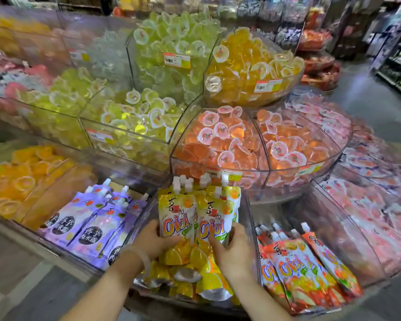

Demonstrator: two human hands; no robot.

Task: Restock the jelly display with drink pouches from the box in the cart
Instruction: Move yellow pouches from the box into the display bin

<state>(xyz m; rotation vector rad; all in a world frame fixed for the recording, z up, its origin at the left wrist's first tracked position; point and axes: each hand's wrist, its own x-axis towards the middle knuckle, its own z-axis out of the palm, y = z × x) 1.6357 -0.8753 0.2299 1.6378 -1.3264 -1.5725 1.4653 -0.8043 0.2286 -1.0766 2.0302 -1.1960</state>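
Note:
Several yellow drink pouches (199,212) with white caps stand in a bunch in the clear middle bin (249,209) on the display's bottom tier. My left hand (154,240) grips the bunch's lower left side. My right hand (232,249) grips its lower right side, fingers curled round the pouches. More yellow pouches (195,274) lie flat in the same bin below my hands. The box and the cart are out of view.
Purple pouches (95,223) fill the bin to the left and orange-red pouches (306,267) the bin to the right. Clear tiers above hold green (169,47), yellow (248,63), orange (222,144) and pink (375,205) jelly cups. An aisle with shelves (398,66) runs at far right.

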